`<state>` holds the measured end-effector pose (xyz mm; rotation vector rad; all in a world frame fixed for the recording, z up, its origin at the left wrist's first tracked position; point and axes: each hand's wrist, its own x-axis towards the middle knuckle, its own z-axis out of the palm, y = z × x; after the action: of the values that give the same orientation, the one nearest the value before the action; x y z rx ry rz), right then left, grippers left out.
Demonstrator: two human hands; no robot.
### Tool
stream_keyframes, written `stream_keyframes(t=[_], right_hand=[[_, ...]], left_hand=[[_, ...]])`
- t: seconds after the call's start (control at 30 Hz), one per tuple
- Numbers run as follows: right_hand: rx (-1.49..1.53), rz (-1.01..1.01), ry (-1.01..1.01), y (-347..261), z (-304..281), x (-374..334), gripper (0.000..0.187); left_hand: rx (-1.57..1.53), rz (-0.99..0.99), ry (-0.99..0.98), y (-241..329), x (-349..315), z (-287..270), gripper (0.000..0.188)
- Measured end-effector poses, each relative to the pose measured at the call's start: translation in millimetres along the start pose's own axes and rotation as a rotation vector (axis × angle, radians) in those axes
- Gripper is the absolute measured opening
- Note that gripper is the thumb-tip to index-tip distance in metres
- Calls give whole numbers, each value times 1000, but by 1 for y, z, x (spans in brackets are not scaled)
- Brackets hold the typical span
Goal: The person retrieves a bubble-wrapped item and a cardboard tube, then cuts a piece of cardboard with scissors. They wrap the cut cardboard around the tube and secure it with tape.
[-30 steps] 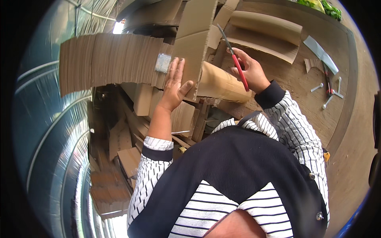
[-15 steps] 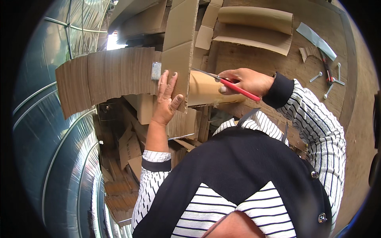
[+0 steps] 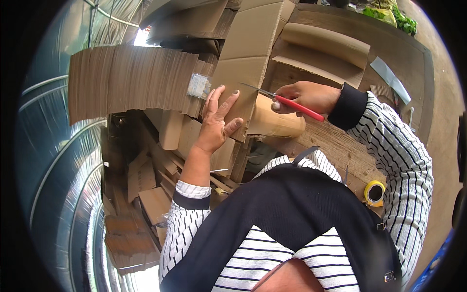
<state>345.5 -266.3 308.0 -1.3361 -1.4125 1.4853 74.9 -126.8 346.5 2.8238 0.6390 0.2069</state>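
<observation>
**Scissors at the cardboard's edge**

Over the wooden surface (image 3: 340,141), a tall cardboard sheet (image 3: 250,53) stood upright, pinned flat by the left hand (image 3: 219,121), its grip released and fingers spread. The right hand (image 3: 306,95), clenched on red-handled scissors (image 3: 287,101), held the blades at the sheet's right edge. The cut seemed underway; continuing would call for steadying the sheet.

There is one view, from a camera on the person's head. It looks down, past the striped chest at the bottom, onto the hands, which are very close. The left hand (image 3: 217,121) and right hand (image 3: 306,96) sit near the middle. The picture is round, and straight edges bend near its rim.
</observation>
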Motion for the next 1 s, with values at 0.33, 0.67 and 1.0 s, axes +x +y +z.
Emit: stream_keyframes(t=[0.33, 0.67, 1.0], right_hand=[[-232, 58, -84, -40, -9, -2, 64], [-154, 97, -55, -46, -2, -9, 60], [-453, 52, 17, -60, 2, -3, 35]], left_hand=[[63, 70, 107, 3, -2, -3, 64], [81, 102, 197, 4, -3, -2, 63], [131, 121, 232, 3, -7, -2, 63]])
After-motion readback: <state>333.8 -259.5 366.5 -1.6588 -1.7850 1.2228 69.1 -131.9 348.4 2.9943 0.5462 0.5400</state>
